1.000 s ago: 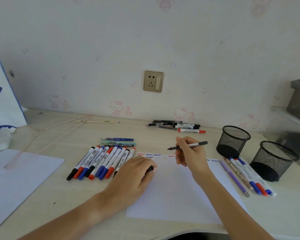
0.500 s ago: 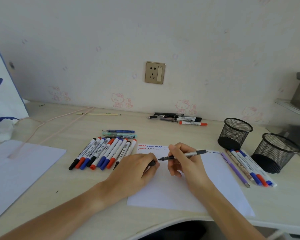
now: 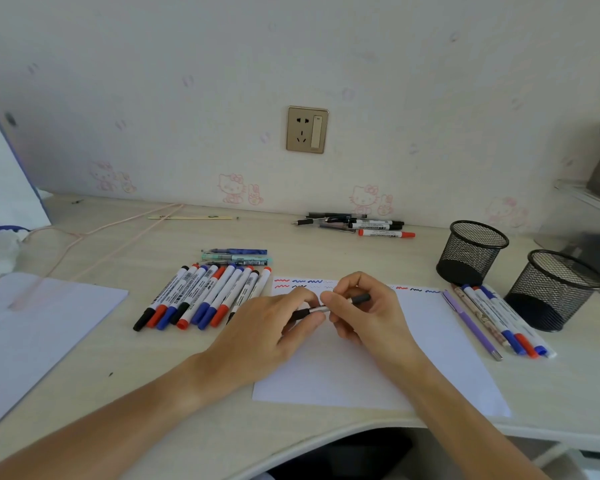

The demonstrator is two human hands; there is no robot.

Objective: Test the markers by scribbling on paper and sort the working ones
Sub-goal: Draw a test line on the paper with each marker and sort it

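A white sheet of paper (image 3: 430, 344) lies in front of me, with red, blue and black squiggles along its top edge. My right hand (image 3: 368, 310) grips a grey-and-black pen (image 3: 359, 299) above the sheet. My left hand (image 3: 274, 327) pinches the black cap (image 3: 300, 313) against the pen's tip end; the joint between the two is hidden by my fingers. A row of several capped whiteboard markers (image 3: 205, 296) lies left of the paper. Several more markers and a purple pen (image 3: 499, 317) lie right of it.
Two black mesh pen cups (image 3: 471, 251) (image 3: 558, 289) stand at the right. Another small pile of pens (image 3: 364, 225) lies by the wall under the socket. A few pens (image 3: 238, 257) lie above the marker row. A second white sheet (image 3: 32, 327) covers the left.
My right hand came down and left with the pen from mid-air. The pen's tip has met the cap held in my left hand over the paper.
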